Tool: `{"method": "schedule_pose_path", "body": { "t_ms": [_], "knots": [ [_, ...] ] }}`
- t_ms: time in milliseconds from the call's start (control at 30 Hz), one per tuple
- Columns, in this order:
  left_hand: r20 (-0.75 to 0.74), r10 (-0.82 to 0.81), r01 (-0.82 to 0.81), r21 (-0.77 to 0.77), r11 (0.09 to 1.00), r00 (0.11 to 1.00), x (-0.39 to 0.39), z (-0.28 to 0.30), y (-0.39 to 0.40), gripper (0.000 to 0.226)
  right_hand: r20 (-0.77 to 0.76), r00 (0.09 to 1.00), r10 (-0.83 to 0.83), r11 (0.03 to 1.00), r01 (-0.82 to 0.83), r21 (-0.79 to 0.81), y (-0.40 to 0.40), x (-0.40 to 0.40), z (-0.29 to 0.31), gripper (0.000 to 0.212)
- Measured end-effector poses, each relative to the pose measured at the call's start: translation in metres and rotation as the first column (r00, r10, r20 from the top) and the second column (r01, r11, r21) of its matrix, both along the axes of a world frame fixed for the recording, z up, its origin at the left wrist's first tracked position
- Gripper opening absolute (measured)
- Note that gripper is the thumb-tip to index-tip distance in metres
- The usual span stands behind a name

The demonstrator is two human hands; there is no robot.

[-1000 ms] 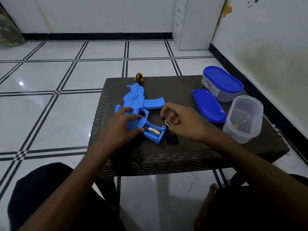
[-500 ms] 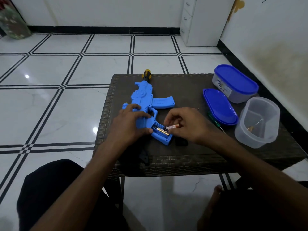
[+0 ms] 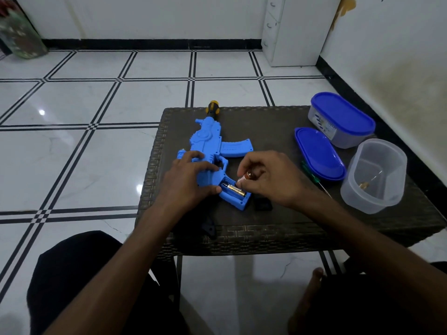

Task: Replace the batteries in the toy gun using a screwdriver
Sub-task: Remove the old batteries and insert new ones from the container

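Observation:
A blue toy gun lies on the dark woven table, its grip end toward me with the battery compartment open. One battery sits inside the compartment. My left hand holds the gun's body, fingers over the top and thumb by the compartment. My right hand pinches a second battery just above the compartment's right side. A green-handled screwdriver lies right of that hand. The black compartment cover rests beside the grip.
A loose blue lid lies right of the gun. Behind it stands a closed container with a blue lid. An open clear container holds small brass parts. A yellow-black tool handle pokes out past the gun's muzzle. A black piece sits at the table's near edge.
My right hand has brought the second battery closer to the open compartment and turned it end-on toward me. The left hand stays on the gun. The camera has shifted slightly.

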State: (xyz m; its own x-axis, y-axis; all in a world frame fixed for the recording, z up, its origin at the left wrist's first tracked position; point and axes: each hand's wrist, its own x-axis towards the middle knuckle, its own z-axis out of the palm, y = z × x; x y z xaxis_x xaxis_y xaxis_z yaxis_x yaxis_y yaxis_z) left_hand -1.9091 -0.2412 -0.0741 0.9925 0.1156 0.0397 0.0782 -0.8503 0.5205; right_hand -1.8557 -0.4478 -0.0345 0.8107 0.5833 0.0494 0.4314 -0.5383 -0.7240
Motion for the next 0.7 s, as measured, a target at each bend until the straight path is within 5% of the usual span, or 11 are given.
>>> {"method": "schedule_pose_path", "body": {
  "t_ms": [133, 400, 700],
  "knots": [
    [-0.002, 0.006, -0.006, 0.002, 1.000, 1.000, 0.000, 0.001, -0.001, 0.052, -0.052, 0.998, 0.045, 0.997, -0.041, 0.065, 0.003, 0.000, -0.004, 0.017],
    [-0.008, 0.007, -0.007, -0.013, 1.000, 1.000, 0.001, 0.000, 0.000, 0.052, 0.088, 0.995, 0.045, 0.995, -0.037, -0.092, 0.008, -0.002, -0.002, 0.050],
    [-0.059, -0.050, 0.049, -0.022, 0.999, 0.997, 0.002, 0.002, 0.008, 0.055, 0.149, 0.961, 0.233, 0.924, -0.171, -0.341, 0.019, 0.000, 0.003, 0.016]
  ]
}}
